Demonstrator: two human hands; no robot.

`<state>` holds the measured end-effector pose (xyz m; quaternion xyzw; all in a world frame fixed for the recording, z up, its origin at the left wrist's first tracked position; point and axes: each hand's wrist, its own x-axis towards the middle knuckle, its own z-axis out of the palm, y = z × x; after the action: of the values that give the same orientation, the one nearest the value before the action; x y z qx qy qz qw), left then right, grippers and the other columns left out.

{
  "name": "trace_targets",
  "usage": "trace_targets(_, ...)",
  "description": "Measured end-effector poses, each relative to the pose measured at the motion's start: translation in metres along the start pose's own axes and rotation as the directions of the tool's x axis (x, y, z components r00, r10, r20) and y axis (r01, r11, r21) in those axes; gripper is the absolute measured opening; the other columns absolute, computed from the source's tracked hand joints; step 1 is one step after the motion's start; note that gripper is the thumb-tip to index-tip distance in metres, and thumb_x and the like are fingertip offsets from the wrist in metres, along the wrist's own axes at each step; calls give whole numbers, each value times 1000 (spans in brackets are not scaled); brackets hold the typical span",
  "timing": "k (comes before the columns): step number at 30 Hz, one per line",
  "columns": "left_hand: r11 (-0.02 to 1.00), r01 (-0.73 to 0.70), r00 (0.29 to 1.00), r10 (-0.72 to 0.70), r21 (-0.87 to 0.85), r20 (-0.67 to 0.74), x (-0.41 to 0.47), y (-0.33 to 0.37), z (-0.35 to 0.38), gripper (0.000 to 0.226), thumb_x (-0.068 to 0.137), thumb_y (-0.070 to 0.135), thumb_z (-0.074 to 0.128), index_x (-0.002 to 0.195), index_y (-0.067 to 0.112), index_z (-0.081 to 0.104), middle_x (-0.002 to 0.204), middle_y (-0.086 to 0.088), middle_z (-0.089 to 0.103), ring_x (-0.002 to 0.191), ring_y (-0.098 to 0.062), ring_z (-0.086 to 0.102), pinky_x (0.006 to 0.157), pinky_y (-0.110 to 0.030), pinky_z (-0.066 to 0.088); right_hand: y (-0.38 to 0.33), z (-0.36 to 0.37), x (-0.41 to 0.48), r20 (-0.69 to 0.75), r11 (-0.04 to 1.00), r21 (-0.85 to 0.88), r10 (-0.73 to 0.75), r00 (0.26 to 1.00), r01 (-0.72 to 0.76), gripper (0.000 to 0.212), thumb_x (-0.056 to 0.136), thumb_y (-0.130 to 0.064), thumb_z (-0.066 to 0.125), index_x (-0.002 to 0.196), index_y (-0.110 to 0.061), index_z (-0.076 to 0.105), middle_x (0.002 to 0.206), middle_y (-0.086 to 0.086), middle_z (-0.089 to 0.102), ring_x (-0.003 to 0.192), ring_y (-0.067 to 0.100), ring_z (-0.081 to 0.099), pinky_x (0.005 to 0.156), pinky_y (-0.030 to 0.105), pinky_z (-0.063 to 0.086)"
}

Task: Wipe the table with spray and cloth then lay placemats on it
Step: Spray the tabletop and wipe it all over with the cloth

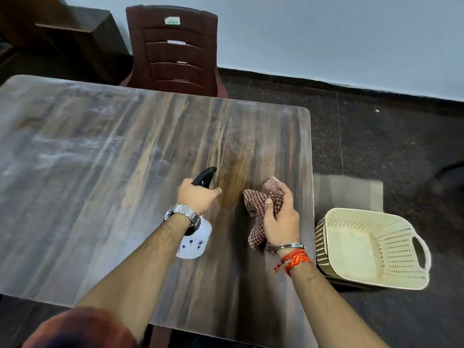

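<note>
The white plastic spray bottle (198, 243) with blue flower prints and a black trigger head was over the near right part of the wood-grain table (113, 151). Its neck was hidden inside the gripping left hand (198, 194). Just beside it, the right hand (281, 222) clutched a crumpled red-and-white checked cloth (266, 194). Whether the cloth touched the tabletop was unclear. A cream perforated plastic basket (399, 244) stood on the floor to the right. A grey woven sheet (349, 192) beyond it was hard to identify.

Pale blue-grey wall (326, 33), dark speckled floor (376, 136), maroon plastic chair (173, 51), dark wooden cabinet (75, 38) at left.
</note>
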<state>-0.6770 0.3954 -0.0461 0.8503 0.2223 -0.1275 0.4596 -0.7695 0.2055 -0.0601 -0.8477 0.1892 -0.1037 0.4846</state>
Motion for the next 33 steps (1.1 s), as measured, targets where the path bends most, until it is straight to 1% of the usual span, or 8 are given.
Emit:
trace_targets(5, 996, -37, 999, 37, -82, 1, 19, 12, 0, 31, 67, 43, 85, 74, 16, 70, 74, -2, 72, 64, -20, 65, 63, -23, 46, -6, 7, 10, 4, 996, -16, -89, 996, 89, 44, 95, -25, 53, 135, -33, 37, 130, 1, 59, 113, 25, 59, 98, 35, 46)
trace_targets(11, 999, -32, 997, 32, 7, 67, 31, 34, 9, 54, 60, 43, 90, 95, 7, 68, 86, -2, 70, 73, -19, 67, 53, -21, 44, -11, 12, 31, -22, 996, 18, -85, 996, 85, 42, 96, -25, 53, 136, -28, 40, 127, 0, 60, 110, 18, 60, 92, 23, 41)
trace_targets(16, 999, -39, 999, 39, -33, 0, 46, 55, 14, 27, 70, 29, 86, 75, 14, 65, 80, -1, 68, 60, -11, 59, 51, -18, 40, -1, 16, 32, -1, 999, 10, -48, 999, 48, 44, 96, -23, 53, 138, -23, 41, 131, 0, 58, 113, 19, 58, 95, 24, 40)
trace_targets(20, 998, -54, 997, 55, -27, 62, 54, 61, 14, 41, 68, 32, 89, 92, 8, 68, 79, 4, 67, 68, -13, 61, 63, -23, 51, 3, 18, 35, 14, 999, 11, -46, 999, 46, 40, 95, -21, 52, 134, -27, 42, 130, -5, 57, 113, 16, 58, 96, 24, 40)
trace_targets(23, 999, -33, 999, 33, -4, -28, 55, 61, 11, 34, 75, 25, 83, 84, 13, 53, 84, -2, 61, 71, -16, 57, 66, -24, 47, 2, 18, 36, 15, 999, 17, -44, 999, 44, 40, 95, -19, 52, 133, -28, 43, 124, -12, 54, 110, 11, 55, 96, 23, 38)
trace_targets(26, 999, 1, 993, -6, -44, -121, 61, 54, 3, 22, 73, 24, 80, 83, 11, 65, 86, -7, 71, 61, -13, 59, 54, -19, 43, 0, 18, 38, 20, 999, 27, -42, 999, 41, 40, 95, -18, 53, 133, -26, 43, 121, -18, 50, 108, 5, 51, 96, 22, 37)
trace_targets(29, 996, 47, 985, -59, -76, -159, 67, 49, -11, 29, 69, 31, 86, 83, 12, 69, 83, -5, 69, 76, -22, 66, 63, -24, 47, 0, 20, 39, 19, 999, 30, -36, 999, 35, 40, 95, -18, 53, 133, -26, 44, 121, -18, 50, 107, 4, 50, 96, 22, 37)
trace_targets(33, 995, 83, 967, -93, -51, -236, 71, 43, -28, 39, 70, 21, 87, 64, 17, 48, 85, -11, 65, 82, -31, 64, 68, -32, 51, 2, 24, 37, 18, 998, 40, -47, 999, 46, 39, 95, -19, 53, 132, -27, 45, 128, -12, 55, 114, 13, 55, 99, 29, 42)
